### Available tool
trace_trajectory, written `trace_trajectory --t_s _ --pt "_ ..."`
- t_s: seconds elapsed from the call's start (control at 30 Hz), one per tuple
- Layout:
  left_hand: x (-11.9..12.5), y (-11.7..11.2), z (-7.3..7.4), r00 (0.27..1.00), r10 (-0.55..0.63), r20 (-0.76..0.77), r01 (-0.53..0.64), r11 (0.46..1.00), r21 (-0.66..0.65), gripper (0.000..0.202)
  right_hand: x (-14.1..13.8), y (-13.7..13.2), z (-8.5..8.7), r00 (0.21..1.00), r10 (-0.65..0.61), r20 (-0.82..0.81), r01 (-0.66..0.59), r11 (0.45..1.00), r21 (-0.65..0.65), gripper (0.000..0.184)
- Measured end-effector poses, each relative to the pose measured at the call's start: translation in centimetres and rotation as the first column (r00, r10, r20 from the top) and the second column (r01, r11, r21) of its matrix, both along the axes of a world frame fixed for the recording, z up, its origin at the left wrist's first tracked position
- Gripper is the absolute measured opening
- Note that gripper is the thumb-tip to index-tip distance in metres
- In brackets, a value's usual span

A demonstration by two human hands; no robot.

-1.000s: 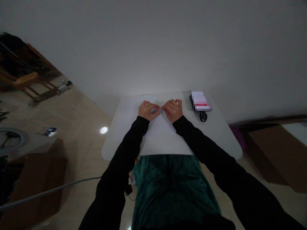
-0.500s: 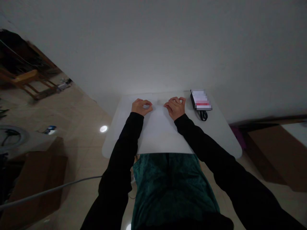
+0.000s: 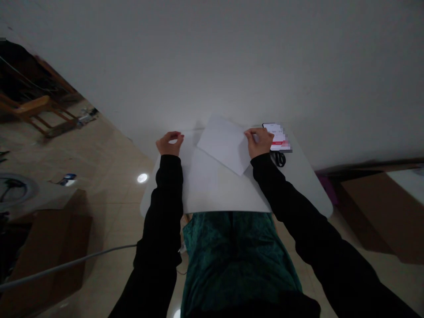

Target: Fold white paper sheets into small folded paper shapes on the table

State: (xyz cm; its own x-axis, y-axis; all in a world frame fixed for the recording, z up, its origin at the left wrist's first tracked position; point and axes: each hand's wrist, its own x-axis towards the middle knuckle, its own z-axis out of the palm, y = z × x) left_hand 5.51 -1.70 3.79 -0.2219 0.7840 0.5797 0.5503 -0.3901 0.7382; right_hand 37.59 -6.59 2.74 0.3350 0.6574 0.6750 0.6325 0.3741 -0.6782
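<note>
A white sheet of paper (image 3: pixel 224 143) is raised and tilted over the far half of the small white table (image 3: pixel 300 192). At its right edge, my right hand (image 3: pixel 261 141) pinches it between thumb and fingers. My left hand (image 3: pixel 169 143) is at the table's far left, apart from the raised sheet, with thumb and fingertips pressed together. What those fingers hold, if anything, cannot be made out. Below the raised sheet, faint edges suggest more white paper (image 3: pixel 200 176) lying flat on the tabletop.
Just right of my right hand lies a phone (image 3: pixel 278 132) with a lit screen, and a black strap (image 3: pixel 280 159) beside it. A pale wall (image 3: pixel 228 62) rises behind the table. Cardboard boxes (image 3: pixel 380 207) stand to the right, and a grey cable (image 3: pixel 73 261) crosses at lower left.
My hands have moved apart, the left one leftward and the right one rightward. A sheet of paper now shows lifted and turned at an angle in my right hand.
</note>
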Motion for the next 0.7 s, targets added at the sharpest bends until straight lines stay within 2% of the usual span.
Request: trace_trajectory --t_s 0.07,0.13,0.17,0.23,0.3,0.4,0.47,0.6,0.7 --pt "0.7 0.4 -0.2 0.976 0.003 0.218 -0.01 0.999 0.033 0.031 0.2 0.5 -0.1 0.972 0.046 -0.231 -0.048 0.999 -0.004 0.02" --pt "2.3 0.4 -0.4 0.941 -0.063 0.333 0.061 0.998 0.017 0.039 -0.2 1.0 -0.5 0.9 0.112 -0.42 -0.127 0.992 -0.007 0.022" --pt "3.3 0.3 -0.5 0.878 -0.141 0.457 0.166 0.986 -0.015 0.042 -0.4 1.2 -0.7 0.86 0.131 -0.493 -0.158 0.987 -0.013 0.023" --pt "5.2 -0.1 -0.8 0.757 -0.281 0.59 0.373 0.927 -0.035 0.044 -0.8 1.5 -1.2 0.798 0.138 -0.587 -0.195 0.98 -0.036 0.024" --pt "6.7 -0.7 -0.8 0.685 -0.344 0.642 0.475 0.879 -0.036 0.047 -0.9 1.8 -1.6 0.767 0.124 -0.629 -0.204 0.977 -0.056 0.023" --pt "7.7 -1.4 -0.6 0.63 -0.341 0.698 0.513 0.858 -0.044 0.05 -0.8 2.0 -1.9 0.758 0.122 -0.641 -0.206 0.977 -0.058 0.022" --pt "7.9 -1.8 -0.4 0.603 -0.339 0.722 0.533 0.845 -0.048 0.051 -0.8 2.0 -1.9 0.737 0.119 -0.665 -0.21 0.976 -0.058 0.02" --pt "8.1 -2.2 -0.1 0.57 -0.357 0.74 0.576 0.816 -0.05 0.053 -1.5 1.8 -2.0 0.641 0.092 -0.762 -0.21 0.976 -0.059 0.018" --pt "8.2 -2.4 -0.2 0.55 -0.388 0.739 0.608 0.793 -0.036 0.053 -1.9 1.9 -2.4 0.607 0.067 -0.792 -0.218 0.972 -0.085 0.02"
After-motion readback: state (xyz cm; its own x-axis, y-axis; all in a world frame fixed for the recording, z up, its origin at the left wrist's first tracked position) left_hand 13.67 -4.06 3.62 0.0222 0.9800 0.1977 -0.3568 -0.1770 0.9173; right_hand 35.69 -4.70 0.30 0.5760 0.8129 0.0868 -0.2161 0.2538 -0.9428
